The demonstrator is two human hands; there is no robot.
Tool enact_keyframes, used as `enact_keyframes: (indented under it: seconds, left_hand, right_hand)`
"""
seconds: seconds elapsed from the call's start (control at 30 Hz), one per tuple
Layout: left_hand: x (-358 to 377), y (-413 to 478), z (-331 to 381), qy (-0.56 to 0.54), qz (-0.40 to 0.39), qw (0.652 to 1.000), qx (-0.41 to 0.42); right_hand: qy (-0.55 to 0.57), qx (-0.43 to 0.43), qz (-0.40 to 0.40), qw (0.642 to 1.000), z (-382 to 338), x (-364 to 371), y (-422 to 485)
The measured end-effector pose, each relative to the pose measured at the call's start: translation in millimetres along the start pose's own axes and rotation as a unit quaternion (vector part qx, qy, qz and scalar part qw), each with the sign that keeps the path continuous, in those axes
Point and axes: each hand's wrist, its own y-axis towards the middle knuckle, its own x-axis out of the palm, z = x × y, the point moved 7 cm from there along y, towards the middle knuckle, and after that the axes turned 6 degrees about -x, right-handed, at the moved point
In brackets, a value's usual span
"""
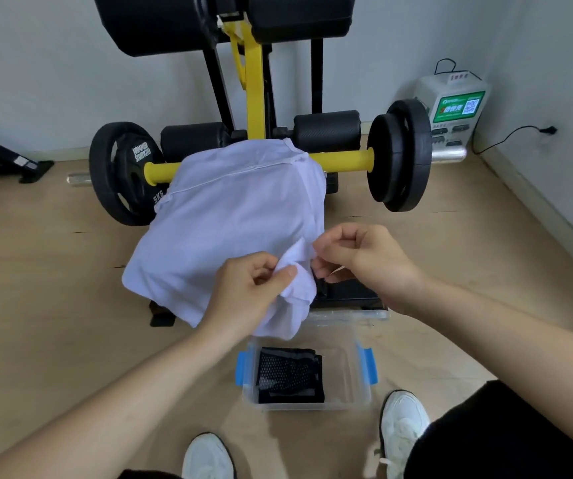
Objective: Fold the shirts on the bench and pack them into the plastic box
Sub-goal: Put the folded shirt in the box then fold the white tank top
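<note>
A white shirt (229, 219) lies draped over the black bench (350, 292), hiding most of it and hanging off its near end. My left hand (247, 292) pinches a fold of the shirt's near corner between thumb and fingers. My right hand (357, 261) is just to the right, fingertips closed on the same edge of cloth. Below the hands, on the floor, stands the clear plastic box (357, 375) with blue clips. A folded black mesh shirt (288, 375) lies inside it on the left side.
A yellow bar (344, 160) with black weight plates (399, 153) crosses behind the bench. A white charging unit (451, 108) with a cable stands at the right wall. My white shoes (402, 426) are on the wooden floor beside the box.
</note>
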Motion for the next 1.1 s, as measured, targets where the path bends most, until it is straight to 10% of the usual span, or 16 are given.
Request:
enact_keyframes:
  seconds: [0.33, 0.67, 1.1]
  left_hand:
    - [-7, 0, 1, -0.199, -0.053, 0.970, -0.127]
    - [12, -10, 17, -0.112, -0.139, 0.984, -0.016]
    - [12, -6, 35, 0.005, 0.024, 0.997, 0.073]
  right_hand:
    - [-0.287, -0.378, -0.048, 0.879, -32, 34, -11]
    - [-0.095, -0.200, 0.003, 0.975, -40, 6, 5]
    - [-0.073, -0.171, 0.029, 0.982, -44, -8, 10]
